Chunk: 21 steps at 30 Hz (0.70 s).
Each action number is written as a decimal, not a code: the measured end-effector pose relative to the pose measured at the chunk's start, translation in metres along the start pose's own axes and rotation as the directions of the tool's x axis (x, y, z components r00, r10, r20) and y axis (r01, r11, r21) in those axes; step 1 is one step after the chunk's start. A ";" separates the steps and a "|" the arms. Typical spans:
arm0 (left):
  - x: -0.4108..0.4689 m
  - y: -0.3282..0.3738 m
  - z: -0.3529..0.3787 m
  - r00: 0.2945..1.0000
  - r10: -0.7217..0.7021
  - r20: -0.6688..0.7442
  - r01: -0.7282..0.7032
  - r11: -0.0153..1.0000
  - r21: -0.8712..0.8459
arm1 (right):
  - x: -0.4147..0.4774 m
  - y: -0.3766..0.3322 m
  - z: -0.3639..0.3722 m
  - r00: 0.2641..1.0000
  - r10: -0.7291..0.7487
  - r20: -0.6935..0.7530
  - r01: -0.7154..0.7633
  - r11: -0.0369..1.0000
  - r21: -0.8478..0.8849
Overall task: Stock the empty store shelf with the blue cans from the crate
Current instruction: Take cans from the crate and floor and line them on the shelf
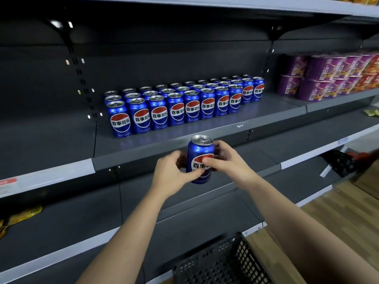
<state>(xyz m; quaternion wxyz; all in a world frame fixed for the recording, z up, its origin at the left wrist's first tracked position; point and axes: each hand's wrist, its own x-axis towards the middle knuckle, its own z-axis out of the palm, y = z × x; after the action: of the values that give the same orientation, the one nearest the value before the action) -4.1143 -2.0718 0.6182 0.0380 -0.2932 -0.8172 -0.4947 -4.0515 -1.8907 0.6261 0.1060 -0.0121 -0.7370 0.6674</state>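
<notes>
Blue can (200, 158): upright, silver top, logo facing near, gripped between left hand (172, 175) and right hand (227, 160) before dark shelf (266, 111). Matching cans (184, 105): upright rows mid-shelf. Black mesh crate (221, 263): near, bottom.

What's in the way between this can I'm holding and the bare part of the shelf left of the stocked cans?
Nothing visible. The held can is upright just in front of the shelf edge. The bare stretch left of the stocked cans lies open, with no item between.
</notes>
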 end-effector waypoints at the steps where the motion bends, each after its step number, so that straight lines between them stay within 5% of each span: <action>1: 0.005 0.002 0.006 1.000 -0.001 0.008 0.001 1.000 -0.020 | 0.004 0.003 -0.010 1.000 0.000 0.016 0.000 1.000 -0.004; 8: 0.053 0.026 0.073 1.000 -0.002 0.026 0.002 1.000 -0.017 | 0.042 0.016 -0.091 0.999 -0.033 0.040 0.036 0.996 -0.086; 14: 0.106 0.055 0.132 0.994 0.029 0.103 -0.060 0.948 0.312 | 0.072 0.021 -0.172 0.999 -0.051 0.017 0.053 0.991 -0.122; 21: 0.130 0.064 0.179 0.998 0.044 0.048 -0.065 0.699 0.713 | 0.113 0.023 -0.254 0.998 -0.058 -0.021 0.054 0.988 -0.144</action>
<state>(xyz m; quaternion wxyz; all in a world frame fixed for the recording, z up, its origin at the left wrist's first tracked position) -4.1482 -1.8441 0.6239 0.1519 -0.2865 -0.9364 -0.1343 -4.1213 -1.6205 0.6418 0.1328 -0.0073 -0.7816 0.6094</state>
